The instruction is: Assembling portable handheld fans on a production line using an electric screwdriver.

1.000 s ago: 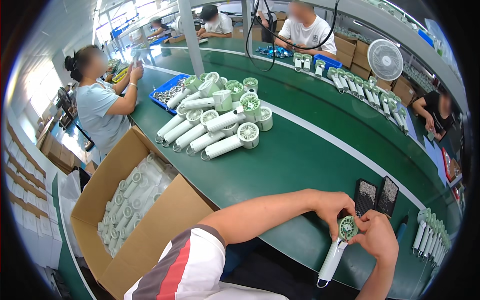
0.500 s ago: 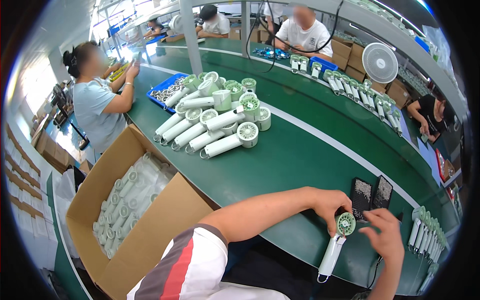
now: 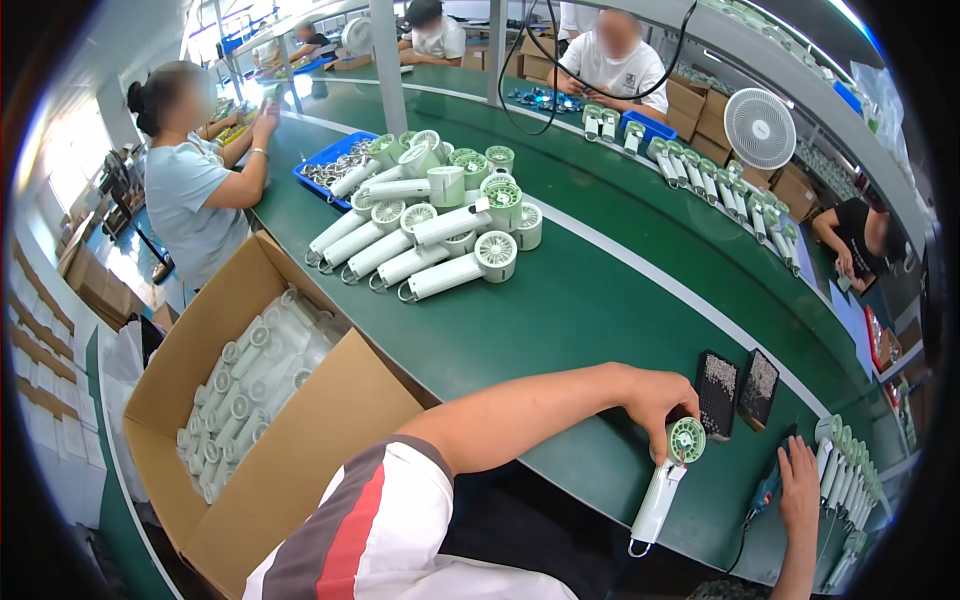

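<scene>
My left hand [image 3: 662, 405] grips a handheld fan [image 3: 655, 510] by its round green head, thumb in front. The fan's white handle points toward me and ends in a wire loop. My right hand [image 3: 800, 488] lies with fingers stretched beside a blue and black electric screwdriver [image 3: 768, 486], whose cord runs toward the table's near edge. Whether the fingers touch the tool, I cannot tell. Beyond the fan head sit two black trays, a left tray [image 3: 719, 420] and a right tray [image 3: 751, 416], both with small metal parts in them.
A row of fans [image 3: 845, 465] stands at the right. A pile of fans [image 3: 430, 230] lies on the green table [image 3: 590, 300] beside a blue bin [image 3: 310, 180] of metal loops. An open carton [image 3: 350, 395] holds bagged fans at left. Several people work around.
My right hand has moved away from the fan head, rightward and down beside the screwdriver. My left hand still grips the fan. The view has shifted slightly.
</scene>
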Demonstrator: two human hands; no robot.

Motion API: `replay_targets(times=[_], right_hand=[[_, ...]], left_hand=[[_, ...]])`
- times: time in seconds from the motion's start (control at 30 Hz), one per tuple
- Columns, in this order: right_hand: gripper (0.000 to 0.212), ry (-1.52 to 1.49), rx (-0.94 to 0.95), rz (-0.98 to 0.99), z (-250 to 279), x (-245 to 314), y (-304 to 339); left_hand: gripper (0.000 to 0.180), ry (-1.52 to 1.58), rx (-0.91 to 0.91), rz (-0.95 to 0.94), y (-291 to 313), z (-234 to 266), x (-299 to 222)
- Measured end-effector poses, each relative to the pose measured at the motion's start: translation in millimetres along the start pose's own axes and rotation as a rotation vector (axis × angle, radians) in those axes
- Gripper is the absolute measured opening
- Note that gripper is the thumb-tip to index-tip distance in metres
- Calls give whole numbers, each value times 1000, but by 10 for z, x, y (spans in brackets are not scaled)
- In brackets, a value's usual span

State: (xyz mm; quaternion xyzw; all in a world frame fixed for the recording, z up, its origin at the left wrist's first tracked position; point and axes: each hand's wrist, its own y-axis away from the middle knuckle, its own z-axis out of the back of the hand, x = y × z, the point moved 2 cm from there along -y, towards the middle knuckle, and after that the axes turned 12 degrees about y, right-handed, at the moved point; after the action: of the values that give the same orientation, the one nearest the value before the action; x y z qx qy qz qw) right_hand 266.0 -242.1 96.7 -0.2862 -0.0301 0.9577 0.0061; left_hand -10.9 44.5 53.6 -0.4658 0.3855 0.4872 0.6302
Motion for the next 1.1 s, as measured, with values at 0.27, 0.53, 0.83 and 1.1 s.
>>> replay_targets(times=[0.27,0.53,0.83,1.1], right_hand=[[39,-85,-76,233,-210,-24,17],[57,-334,-209,-18,-152,-130,-78],[48,-1525,-1418,-531,627,85,-801],[35,-1884,-1176,-596,746,335,-1616]], left_hand=[[63,-43,48,-118,-149,-25,102],[69,1,84,47,-74,173,57],[68,-2,58,76,-67,63,42],[70,29,53,75,-91,57,90]])
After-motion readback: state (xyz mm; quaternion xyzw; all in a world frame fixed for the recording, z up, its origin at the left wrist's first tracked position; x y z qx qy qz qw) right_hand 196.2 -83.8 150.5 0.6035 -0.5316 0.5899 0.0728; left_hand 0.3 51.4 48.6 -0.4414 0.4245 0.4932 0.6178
